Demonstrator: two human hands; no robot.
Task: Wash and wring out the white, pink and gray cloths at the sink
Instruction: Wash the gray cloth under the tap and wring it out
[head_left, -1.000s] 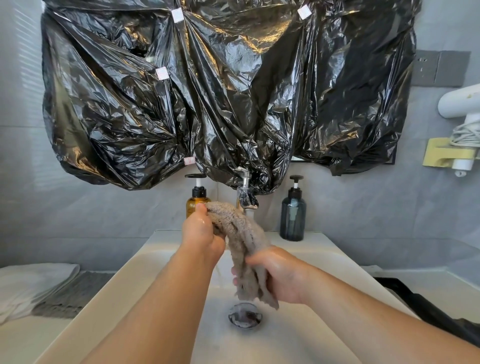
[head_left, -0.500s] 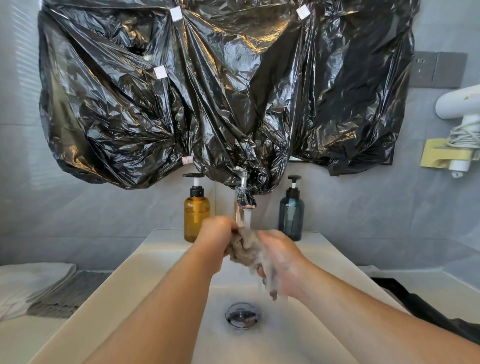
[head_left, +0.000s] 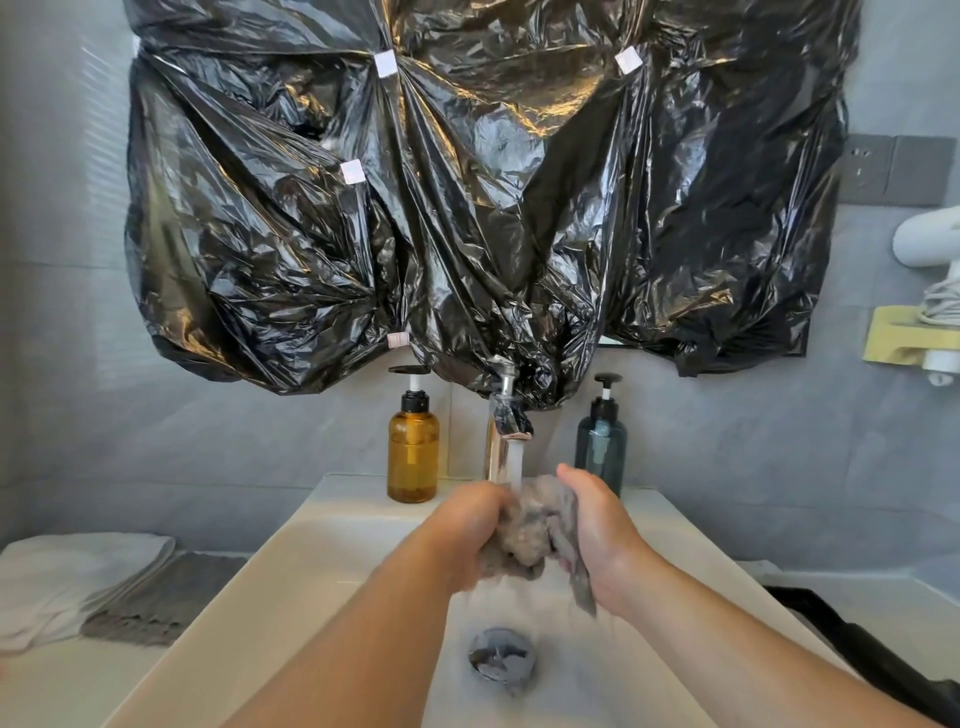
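Your left hand (head_left: 470, 525) and right hand (head_left: 602, 535) both curl their fingers tight round the bunched gray cloth (head_left: 535, 530) squeezed between them, water (head_left: 514, 460) from the faucet (head_left: 503, 415) just above falling onto it, the sink drain (head_left: 501, 656) below your wrists, a folded white cloth (head_left: 78, 577) well off to the left.

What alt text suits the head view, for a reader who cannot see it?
The left hand and right hand squeeze a bunched gray cloth under water running from the faucet, above a white sink. An amber pump bottle and a dark pump bottle stand behind; a folded white cloth and a gray towel lie at left.
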